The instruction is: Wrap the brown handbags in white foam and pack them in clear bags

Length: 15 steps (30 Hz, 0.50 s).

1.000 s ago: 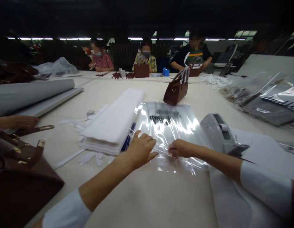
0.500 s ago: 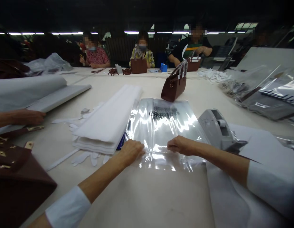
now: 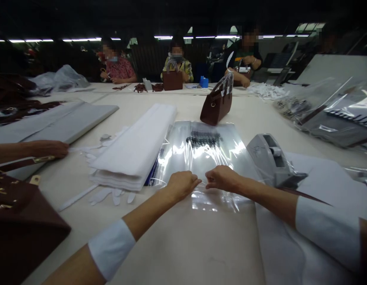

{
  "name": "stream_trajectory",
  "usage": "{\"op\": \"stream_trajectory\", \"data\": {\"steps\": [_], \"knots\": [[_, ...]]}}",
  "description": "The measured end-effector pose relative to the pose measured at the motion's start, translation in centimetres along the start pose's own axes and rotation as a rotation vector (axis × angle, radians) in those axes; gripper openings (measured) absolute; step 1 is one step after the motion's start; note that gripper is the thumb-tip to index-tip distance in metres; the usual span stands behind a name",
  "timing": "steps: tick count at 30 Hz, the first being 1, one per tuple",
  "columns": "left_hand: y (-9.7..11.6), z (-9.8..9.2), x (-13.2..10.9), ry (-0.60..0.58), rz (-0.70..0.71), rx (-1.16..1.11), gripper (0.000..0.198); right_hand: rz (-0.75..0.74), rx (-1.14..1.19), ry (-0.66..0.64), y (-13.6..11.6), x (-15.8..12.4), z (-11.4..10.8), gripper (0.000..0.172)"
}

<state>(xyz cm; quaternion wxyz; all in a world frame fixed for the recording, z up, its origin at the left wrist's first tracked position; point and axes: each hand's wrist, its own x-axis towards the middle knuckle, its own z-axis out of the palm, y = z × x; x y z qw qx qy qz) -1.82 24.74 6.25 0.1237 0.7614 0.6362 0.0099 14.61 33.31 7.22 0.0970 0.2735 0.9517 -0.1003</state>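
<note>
A stack of clear plastic bags (image 3: 198, 154) with dark printing lies flat in front of me, glossy with reflections. At its near edge, my left hand (image 3: 183, 184) is closed in a pinch on the film of a bag. Just to the right, a small gap away, my right hand (image 3: 221, 178) is also closed, its fingertips pinching at the same film. Exactly how much plastic each holds is hard to see through the glare. Beyond the stack stands a brown handbag (image 3: 216, 103) with plastic-wrapped handles.
White folded sheets (image 3: 136, 146) lie left of the bags; a grey tape dispenser (image 3: 268, 158) stands right. Another person's hand (image 3: 50, 149) reaches in from the left above a brown handbag (image 3: 26, 221). Wrapped goods (image 3: 343, 118) lie far right. Several people sit across the table.
My left hand has moved right along the near edge, close to my right hand, which shifted slightly left. The other person's hand at the left reached further right.
</note>
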Motion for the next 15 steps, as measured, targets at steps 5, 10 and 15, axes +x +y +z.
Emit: {"op": "stream_trajectory", "data": {"steps": [5, 10, 15], "knots": [[-1.0, 0.6, 0.3, 0.021, -0.03, -0.047, 0.022, -0.08, -0.103, 0.02, 0.2, -0.6, 0.2, 0.018], [-2.4, 0.2, 0.2, 0.045, -0.035, -0.193, 0.025, -0.278, -0.279, 0.055, 0.4, -1.3, 0.5, 0.06], [-2.4, 0.7, 1.0, 0.083, -0.088, -0.298, 0.022, -0.304, -0.316, 0.153, 0.7, -1.2, 0.4, 0.06]]}}
